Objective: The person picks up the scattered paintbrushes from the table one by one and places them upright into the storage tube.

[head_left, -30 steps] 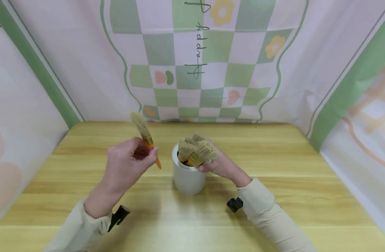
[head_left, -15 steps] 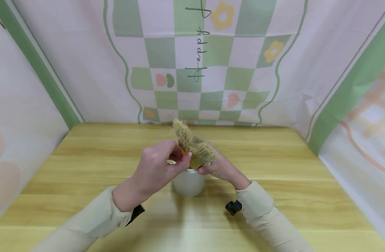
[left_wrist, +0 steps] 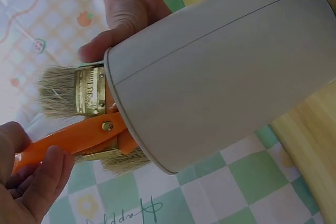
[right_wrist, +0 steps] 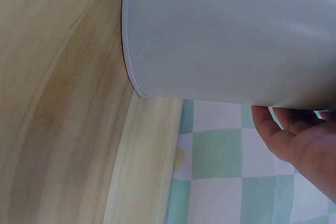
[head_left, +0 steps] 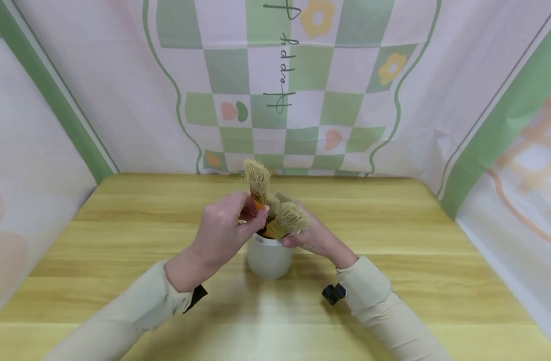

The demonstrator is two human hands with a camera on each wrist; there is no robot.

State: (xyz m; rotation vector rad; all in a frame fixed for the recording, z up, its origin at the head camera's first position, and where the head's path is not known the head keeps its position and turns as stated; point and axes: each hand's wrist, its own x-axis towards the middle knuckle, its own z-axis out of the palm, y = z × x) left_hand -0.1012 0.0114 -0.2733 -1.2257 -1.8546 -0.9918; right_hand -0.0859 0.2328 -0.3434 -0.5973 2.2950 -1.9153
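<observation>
My left hand (head_left: 223,228) pinches a paintbrush (head_left: 257,183) with pale bristles upward, over the mouth of a white cylindrical container (head_left: 269,258). In the left wrist view its orange handle (left_wrist: 68,139) runs between my fingers and thumb, and the lower end is hidden behind the rim. Other paintbrushes (head_left: 289,219) stand bristles up in the container, leaning to the right. With thumb at the rim and fingers round the far side, my right hand (head_left: 318,238) grips the container. Those fingers (right_wrist: 270,127) touch its wall in the right wrist view.
The container stands upright on a wooden table (head_left: 392,240). A printed cloth (head_left: 347,110) with green checks hangs behind the table's back edge, and more cloth hangs at both sides. Dark wrist cameras (head_left: 333,294) sit at the cuffs.
My left hand has carried the paintbrush rightward from beside the container to over its mouth, then raised it slightly. My right hand has kept its grip on the container.
</observation>
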